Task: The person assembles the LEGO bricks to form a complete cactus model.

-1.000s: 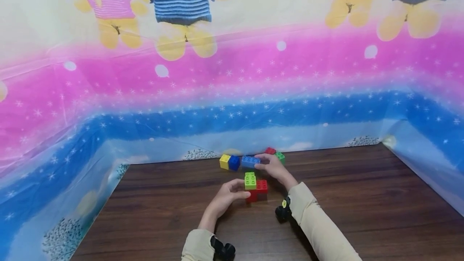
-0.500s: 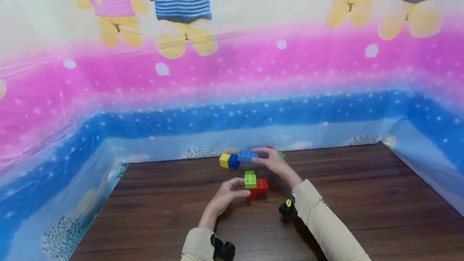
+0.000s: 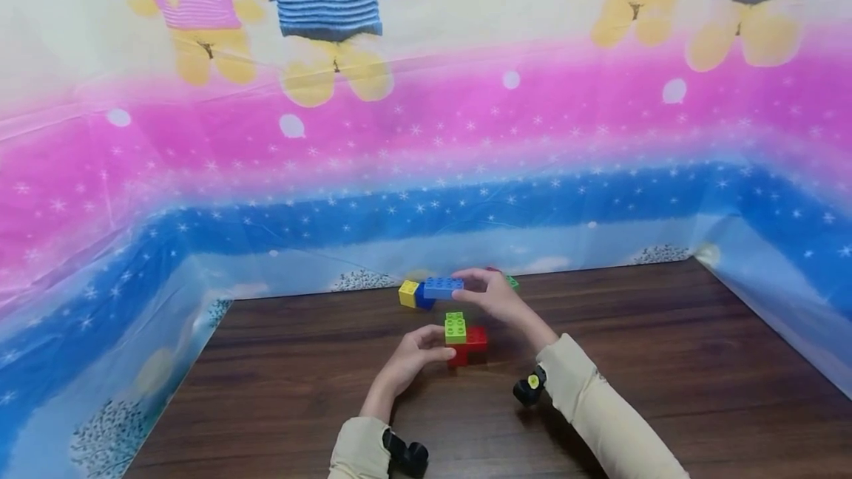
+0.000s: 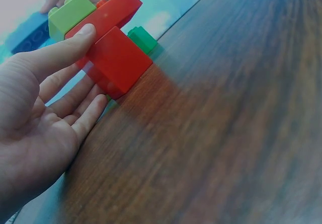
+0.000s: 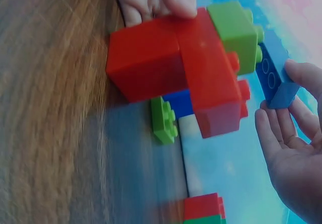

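My left hand (image 3: 413, 355) holds a stack of toy building bricks on the table, thumb on the near side. At the bottom is a red brick (image 4: 121, 63); a second red brick (image 5: 209, 68) sits across it and overhangs. A lime green brick (image 3: 455, 331) tops the stack at one end. My right hand (image 3: 495, 296) pinches a light blue brick (image 3: 441, 287) by its right end, raised behind the stack. Its hollow underside shows in the right wrist view. In the head view the light blue brick partly covers a dark blue brick (image 3: 422, 299).
A yellow brick (image 3: 408, 293) stands beside the dark blue one near the table's back edge. Red (image 5: 201, 206) and green (image 3: 512, 282) bricks lie behind my right hand. Another lime brick (image 5: 162, 121) lies behind the stack. A printed cloth (image 3: 426, 205) surrounds the wooden table (image 3: 299, 390).
My right hand has lifted the light blue brick off the table and carried it left, in front of the dark blue brick. My left hand stays at the stack.
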`<state>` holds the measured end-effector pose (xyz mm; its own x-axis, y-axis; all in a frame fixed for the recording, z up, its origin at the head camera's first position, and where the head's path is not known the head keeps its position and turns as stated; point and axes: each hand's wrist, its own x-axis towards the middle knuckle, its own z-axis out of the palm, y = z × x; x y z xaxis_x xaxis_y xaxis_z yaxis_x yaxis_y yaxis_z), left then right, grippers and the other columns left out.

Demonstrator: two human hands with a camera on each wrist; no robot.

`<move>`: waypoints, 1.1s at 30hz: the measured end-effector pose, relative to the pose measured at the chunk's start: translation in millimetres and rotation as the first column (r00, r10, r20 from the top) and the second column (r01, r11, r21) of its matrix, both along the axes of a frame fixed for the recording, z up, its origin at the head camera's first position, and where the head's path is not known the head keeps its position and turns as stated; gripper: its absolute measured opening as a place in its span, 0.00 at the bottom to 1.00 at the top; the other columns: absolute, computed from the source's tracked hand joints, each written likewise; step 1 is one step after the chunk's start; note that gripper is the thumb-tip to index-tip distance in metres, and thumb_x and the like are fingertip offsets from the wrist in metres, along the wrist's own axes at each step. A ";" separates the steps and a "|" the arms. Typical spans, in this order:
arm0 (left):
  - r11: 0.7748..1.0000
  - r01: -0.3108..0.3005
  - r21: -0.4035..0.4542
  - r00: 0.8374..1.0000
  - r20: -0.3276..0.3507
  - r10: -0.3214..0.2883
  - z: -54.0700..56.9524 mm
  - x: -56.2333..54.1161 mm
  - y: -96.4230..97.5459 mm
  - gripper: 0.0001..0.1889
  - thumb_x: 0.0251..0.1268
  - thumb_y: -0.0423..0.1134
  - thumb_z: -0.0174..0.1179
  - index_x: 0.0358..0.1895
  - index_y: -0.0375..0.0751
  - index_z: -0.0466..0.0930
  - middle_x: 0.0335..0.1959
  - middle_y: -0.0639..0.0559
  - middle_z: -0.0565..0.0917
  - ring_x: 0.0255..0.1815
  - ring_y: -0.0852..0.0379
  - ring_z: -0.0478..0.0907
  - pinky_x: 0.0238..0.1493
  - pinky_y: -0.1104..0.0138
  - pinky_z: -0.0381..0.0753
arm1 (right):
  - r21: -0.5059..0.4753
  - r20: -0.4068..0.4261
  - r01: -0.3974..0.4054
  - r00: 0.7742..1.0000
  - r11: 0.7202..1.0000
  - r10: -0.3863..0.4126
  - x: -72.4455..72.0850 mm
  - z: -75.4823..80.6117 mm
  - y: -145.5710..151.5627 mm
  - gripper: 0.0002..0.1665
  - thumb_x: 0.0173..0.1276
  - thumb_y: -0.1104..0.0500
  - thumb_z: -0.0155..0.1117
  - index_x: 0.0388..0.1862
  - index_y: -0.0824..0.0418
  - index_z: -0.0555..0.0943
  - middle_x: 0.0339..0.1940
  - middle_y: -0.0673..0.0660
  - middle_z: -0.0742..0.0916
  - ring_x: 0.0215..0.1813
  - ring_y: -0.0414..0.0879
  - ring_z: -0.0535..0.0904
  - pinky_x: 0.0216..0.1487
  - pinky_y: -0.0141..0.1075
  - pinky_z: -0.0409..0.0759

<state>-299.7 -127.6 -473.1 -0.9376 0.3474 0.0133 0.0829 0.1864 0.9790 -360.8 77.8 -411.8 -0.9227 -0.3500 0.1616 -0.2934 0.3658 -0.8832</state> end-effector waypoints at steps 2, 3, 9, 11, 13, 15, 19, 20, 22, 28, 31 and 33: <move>1.000 0.000 0.001 1.000 0.003 0.000 -0.1 -0.2 -0.4 0.24 0.64 0.43 0.64 0.60 0.38 0.75 0.59 0.42 0.80 0.56 0.53 0.78 0.65 0.53 0.75 | -0.005 0.000 -0.024 1.000 1.000 0.024 4.5 2.3 -1.2 0.26 0.65 0.49 0.67 0.61 0.53 0.79 0.59 0.58 0.83 0.57 0.52 0.79 0.57 0.45 0.80; 1.000 0.000 0.001 1.000 0.004 0.000 -0.2 -0.3 -0.6 0.24 0.64 0.43 0.64 0.61 0.38 0.75 0.59 0.42 0.80 0.56 0.53 0.78 0.64 0.53 0.75 | -0.005 -0.002 -0.033 0.999 0.999 0.033 6.6 3.0 -1.8 0.26 0.65 0.50 0.67 0.61 0.53 0.79 0.60 0.58 0.82 0.57 0.52 0.79 0.57 0.45 0.80; 1.000 -0.001 0.006 1.000 0.009 0.001 0.5 -0.2 -0.5 0.25 0.63 0.44 0.65 0.61 0.37 0.75 0.60 0.41 0.79 0.55 0.53 0.78 0.62 0.54 0.77 | -0.023 -0.009 -0.066 0.998 0.998 0.065 16.7 3.6 -2.5 0.25 0.65 0.50 0.67 0.61 0.54 0.79 0.63 0.58 0.81 0.57 0.52 0.78 0.56 0.45 0.81; 1.000 0.002 0.010 1.000 0.008 -0.003 0.8 -0.1 -0.4 0.25 0.63 0.44 0.65 0.61 0.37 0.74 0.60 0.41 0.79 0.55 0.53 0.78 0.62 0.54 0.77 | -0.029 -0.009 -0.066 0.998 0.997 0.066 19.4 2.8 -2.2 0.25 0.65 0.49 0.67 0.60 0.54 0.80 0.63 0.58 0.80 0.57 0.52 0.78 0.56 0.45 0.81; 1.000 0.004 0.015 1.000 0.009 -0.005 0.9 0.0 -0.1 0.25 0.63 0.44 0.65 0.61 0.37 0.74 0.60 0.40 0.79 0.56 0.52 0.78 0.62 0.54 0.77 | -0.031 -0.001 -0.062 0.998 0.998 0.062 22.1 2.0 -1.8 0.23 0.65 0.49 0.67 0.59 0.52 0.81 0.62 0.57 0.81 0.57 0.52 0.78 0.56 0.45 0.82; 1.000 0.006 0.019 1.000 0.010 -0.006 0.4 0.0 0.0 0.26 0.63 0.44 0.65 0.61 0.37 0.74 0.60 0.40 0.79 0.57 0.52 0.78 0.63 0.54 0.77 | -0.031 0.005 -0.061 0.998 0.998 0.061 25.0 1.2 -1.5 0.23 0.65 0.49 0.67 0.58 0.52 0.81 0.60 0.57 0.81 0.56 0.51 0.78 0.55 0.45 0.82; 1.000 0.002 0.018 1.000 0.013 -0.002 0.0 0.1 0.3 0.26 0.63 0.44 0.65 0.61 0.37 0.74 0.60 0.40 0.79 0.58 0.51 0.77 0.64 0.53 0.75 | -0.019 -0.010 -0.071 0.997 0.997 0.071 29.9 0.2 -0.1 0.23 0.66 0.49 0.67 0.58 0.53 0.81 0.56 0.58 0.83 0.53 0.49 0.79 0.51 0.42 0.84; 1.000 -0.001 0.016 1.000 0.014 0.001 0.3 0.1 0.3 0.25 0.63 0.44 0.65 0.61 0.37 0.74 0.60 0.40 0.79 0.58 0.51 0.76 0.65 0.52 0.75 | -0.019 -0.017 -0.079 0.997 0.997 0.079 30.4 -0.4 0.3 0.23 0.66 0.49 0.67 0.58 0.54 0.80 0.56 0.59 0.83 0.53 0.49 0.79 0.50 0.41 0.84; 1.000 -0.006 0.013 1.000 0.015 0.006 1.3 0.5 0.3 0.26 0.63 0.45 0.65 0.61 0.37 0.74 0.61 0.40 0.78 0.60 0.49 0.76 0.66 0.51 0.73 | -0.016 -0.028 -0.092 0.995 0.996 0.091 31.4 -1.9 1.0 0.23 0.66 0.50 0.67 0.58 0.56 0.80 0.55 0.59 0.83 0.52 0.49 0.80 0.50 0.40 0.83; 1.000 -0.014 0.018 1.000 0.026 0.014 2.7 1.0 0.1 0.29 0.63 0.45 0.65 0.64 0.38 0.71 0.63 0.40 0.77 0.64 0.46 0.73 0.68 0.49 0.71 | -0.004 -0.034 -0.108 0.994 0.994 0.108 33.2 -6.7 3.3 0.22 0.66 0.51 0.67 0.57 0.56 0.81 0.55 0.59 0.84 0.54 0.50 0.80 0.52 0.39 0.83; 1.000 -0.005 0.027 0.999 0.032 0.005 3.5 0.9 0.1 0.29 0.63 0.45 0.65 0.65 0.38 0.70 0.63 0.40 0.77 0.64 0.46 0.73 0.68 0.50 0.72 | 0.001 -0.038 -0.110 0.993 0.994 0.110 34.4 -7.3 3.9 0.22 0.66 0.51 0.68 0.57 0.56 0.81 0.55 0.60 0.83 0.54 0.51 0.79 0.52 0.40 0.82; 0.999 0.002 0.034 0.999 0.034 -0.004 4.1 0.7 0.0 0.29 0.63 0.45 0.65 0.66 0.39 0.70 0.64 0.40 0.77 0.64 0.47 0.73 0.68 0.50 0.71 | 0.000 -0.038 -0.110 0.993 0.994 0.110 35.2 -7.4 4.2 0.23 0.66 0.52 0.68 0.57 0.57 0.81 0.55 0.60 0.83 0.54 0.51 0.78 0.52 0.40 0.82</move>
<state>-299.0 -127.5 -469.0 -0.9367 0.3501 -0.0064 0.0503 0.1527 0.9870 -325.6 82.0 -419.2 -0.8719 -0.4485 0.1967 -0.3653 0.3281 -0.8712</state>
